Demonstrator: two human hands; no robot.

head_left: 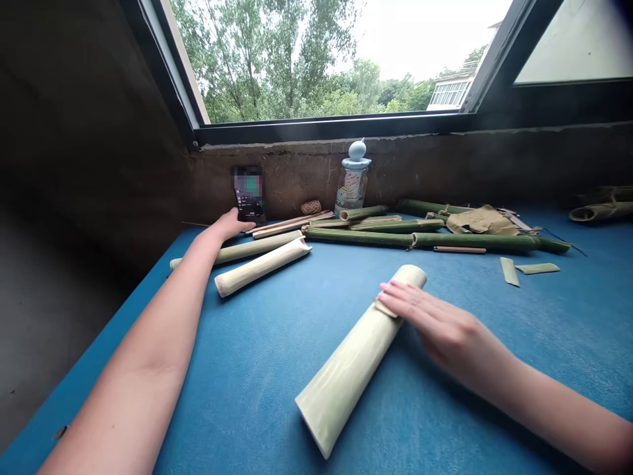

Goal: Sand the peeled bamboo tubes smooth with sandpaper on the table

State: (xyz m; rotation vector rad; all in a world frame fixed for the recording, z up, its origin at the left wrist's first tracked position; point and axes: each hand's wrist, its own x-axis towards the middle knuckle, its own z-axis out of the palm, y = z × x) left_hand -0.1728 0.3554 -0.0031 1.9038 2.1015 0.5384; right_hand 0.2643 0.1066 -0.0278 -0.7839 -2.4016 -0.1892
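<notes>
My right hand [435, 320] lies over the upper part of a pale, peeled bamboo piece [353, 366], which rests slantwise on the blue table. Beneath its fingertips, a small tan pad [386, 308], resembling folded sandpaper, is pressed against the bamboo. My left hand [230, 225] is stretched far forward to the lower left of a phone [248, 194] propped against the wall. Its fingers touch or nearly touch the phone, and the thumb sticks out to the right. The phone's screen is lit.
Two pale bamboo lengths [264, 265] lie near my left forearm. Green bamboo stalks [361, 237], crumpled brown paper [482, 220], a twine ball [311, 207] and a blue-lidded bottle [353, 181] line the back. Two bamboo strips [538, 268] lie right. A window frame [326, 127] stands behind.
</notes>
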